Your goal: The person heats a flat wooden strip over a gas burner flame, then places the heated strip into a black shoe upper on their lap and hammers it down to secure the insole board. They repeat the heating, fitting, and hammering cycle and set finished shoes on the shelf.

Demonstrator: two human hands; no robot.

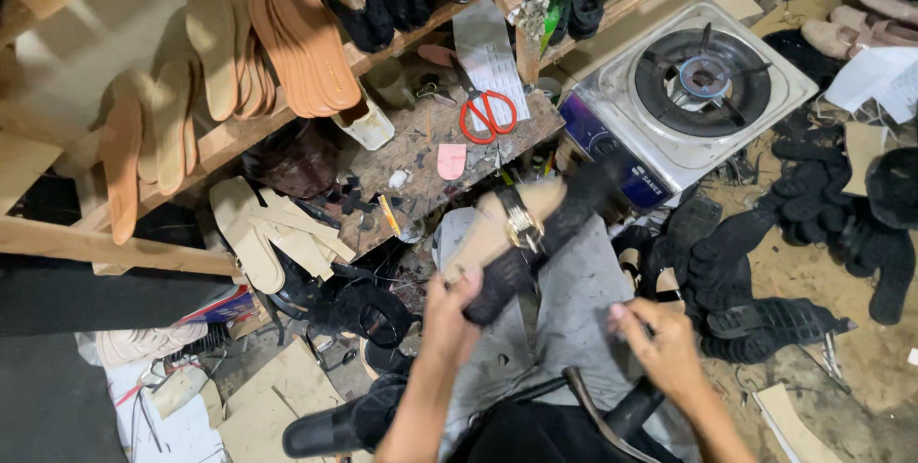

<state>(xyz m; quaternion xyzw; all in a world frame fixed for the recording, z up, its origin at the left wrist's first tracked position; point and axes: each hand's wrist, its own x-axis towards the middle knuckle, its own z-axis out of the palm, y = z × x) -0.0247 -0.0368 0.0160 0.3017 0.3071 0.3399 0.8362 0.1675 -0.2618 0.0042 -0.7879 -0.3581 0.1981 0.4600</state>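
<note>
Fingers [466,283] gripping black shoe [531,233] heel edge, right hand [660,343] apparently pinching, apart

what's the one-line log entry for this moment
left hand: grips black-and-tan sandal by heel | right hand: off sandal, fingers pinched, contents unclear | behind: orange-handled scissors, gas stove

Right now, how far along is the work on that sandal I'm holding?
Looks done: the sandal already has its tan insole, black sole and a metal buckle in place. In hand: the left hand has a grip on its heel end, while the right hand pinches something too small to tell. Left: loose black soles lie unused on the floor.
</note>
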